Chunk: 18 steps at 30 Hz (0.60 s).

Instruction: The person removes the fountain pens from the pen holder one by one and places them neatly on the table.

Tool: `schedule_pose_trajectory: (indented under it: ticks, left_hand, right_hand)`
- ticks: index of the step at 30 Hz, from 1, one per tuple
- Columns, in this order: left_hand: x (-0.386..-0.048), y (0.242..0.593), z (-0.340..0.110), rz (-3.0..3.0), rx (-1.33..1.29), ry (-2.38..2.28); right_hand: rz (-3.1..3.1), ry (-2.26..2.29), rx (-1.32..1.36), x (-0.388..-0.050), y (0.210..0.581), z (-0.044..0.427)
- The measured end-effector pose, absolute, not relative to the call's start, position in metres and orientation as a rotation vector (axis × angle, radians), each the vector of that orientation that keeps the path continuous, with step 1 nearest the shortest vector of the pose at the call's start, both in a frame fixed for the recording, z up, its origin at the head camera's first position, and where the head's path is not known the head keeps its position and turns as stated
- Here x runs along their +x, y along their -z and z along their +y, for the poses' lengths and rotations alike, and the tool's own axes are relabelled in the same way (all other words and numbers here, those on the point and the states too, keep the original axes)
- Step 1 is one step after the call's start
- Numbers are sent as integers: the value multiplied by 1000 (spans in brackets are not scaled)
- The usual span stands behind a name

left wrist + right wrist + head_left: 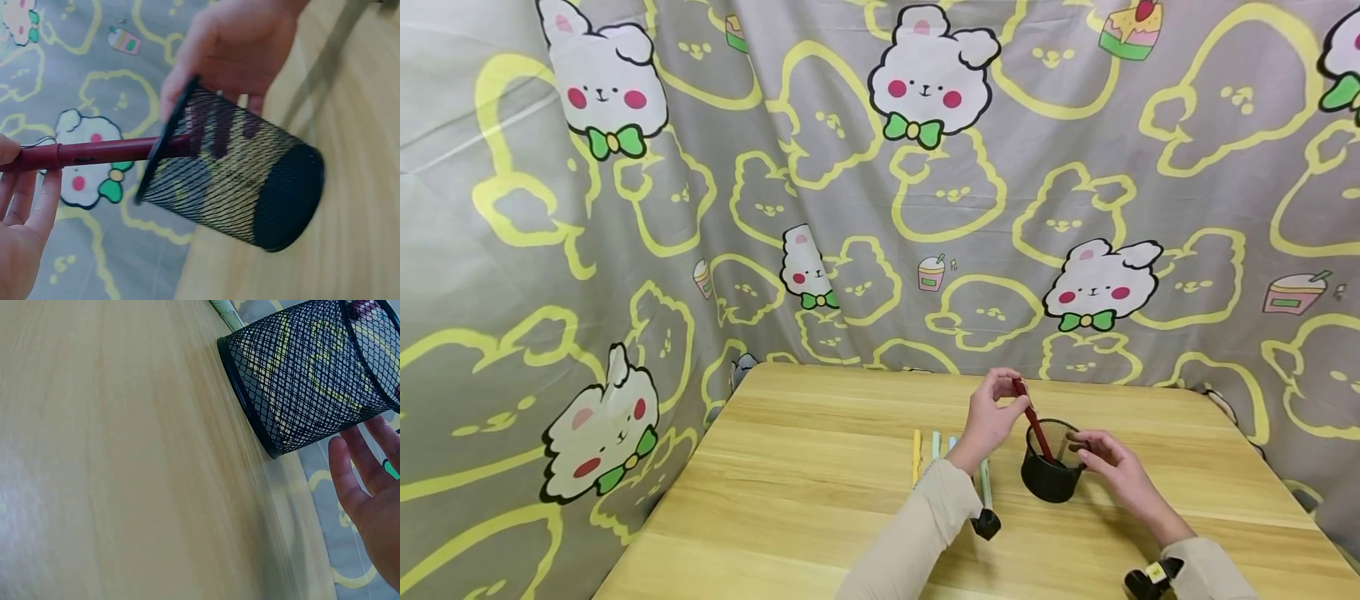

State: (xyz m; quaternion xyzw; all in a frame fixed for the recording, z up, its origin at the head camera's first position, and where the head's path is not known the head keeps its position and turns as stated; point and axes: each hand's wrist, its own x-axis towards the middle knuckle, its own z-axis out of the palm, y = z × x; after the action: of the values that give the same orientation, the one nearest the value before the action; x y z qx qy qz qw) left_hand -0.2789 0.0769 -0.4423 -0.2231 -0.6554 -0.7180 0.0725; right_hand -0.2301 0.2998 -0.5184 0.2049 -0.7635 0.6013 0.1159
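My left hand (988, 421) pinches a dark red pen (1036, 425) near its upper end. The pen slants down, its lower end inside a black mesh pen holder (1051, 482) that stands upright on the table. In the left wrist view, the tip of the pen (106, 151) has passed the rim of the holder (294, 194). My right hand (1116, 467) holds the holder's right side near the rim. From the right wrist, several fingers (350, 465) show against the mesh wall (312, 375); the thumb is not clearly seen there.
Several pens lie side by side left of the holder: a yellow pen (917, 454), a pale green pen (936, 444), a blue one partly behind my left wrist, and a green pen (987, 487). Beneath them is a wooden table (790, 467), with a patterned curtain (850, 200) behind.
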Motion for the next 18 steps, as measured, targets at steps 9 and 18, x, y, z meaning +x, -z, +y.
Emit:
schedule_pose_trajectory:
  ticks: [9, 18]
  left_hand:
    - [-269, 407, 44, -1877, -695, 2235]
    - [-276, 401, 7, -1938, -628, 2251]
  right_hand:
    - [-2195, -1797, 629, -230, 518, 300]
    - [-2204, -1784, 630, -230, 518, 300]
